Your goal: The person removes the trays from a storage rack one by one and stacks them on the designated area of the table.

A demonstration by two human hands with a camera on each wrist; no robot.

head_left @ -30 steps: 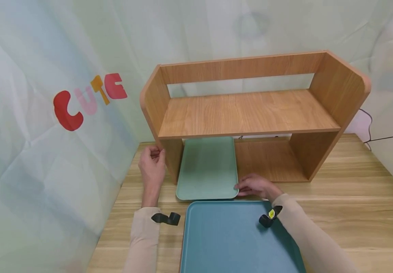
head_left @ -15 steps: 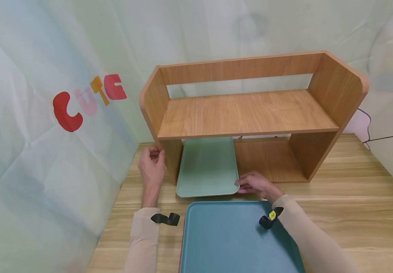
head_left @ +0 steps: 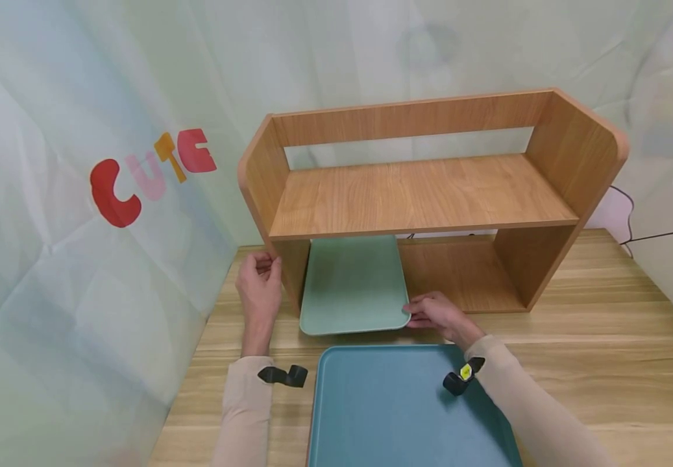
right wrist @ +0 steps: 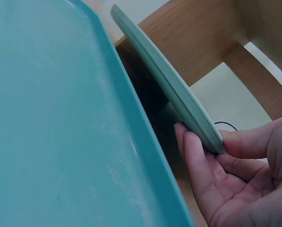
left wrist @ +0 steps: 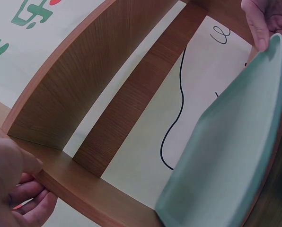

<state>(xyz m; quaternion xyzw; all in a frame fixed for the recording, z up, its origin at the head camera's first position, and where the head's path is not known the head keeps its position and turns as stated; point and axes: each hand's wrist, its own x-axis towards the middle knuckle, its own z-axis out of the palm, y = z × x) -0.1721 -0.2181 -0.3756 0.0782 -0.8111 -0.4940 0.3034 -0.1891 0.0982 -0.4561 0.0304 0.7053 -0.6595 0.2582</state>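
Note:
A light green tray [head_left: 354, 285] lies partly inside the lower left compartment of a wooden desk shelf [head_left: 424, 194], its front end sticking out. My right hand [head_left: 440, 314] pinches the tray's front right corner, thumb on top and fingers underneath, as the right wrist view shows; that corner of the tray [right wrist: 179, 92] is tilted up. At the shelf's left side panel, my left hand [head_left: 259, 285] grips the front edge. In the left wrist view, the thumb of the left hand [left wrist: 11, 177] lies along this edge with the fingers curled on the outer side.
A larger blue tray [head_left: 412, 408] lies on the wooden table [head_left: 616, 363] just in front of the shelf, under my right wrist. Printed cloth [head_left: 108, 324] hangs close on the left and behind. The upper board [head_left: 424, 230] overhangs the green tray.
The green tray's front edge has shifted slightly back toward the shelf and lifted away from the blue tray, right hand moving with it. My left hand stays at the side panel.

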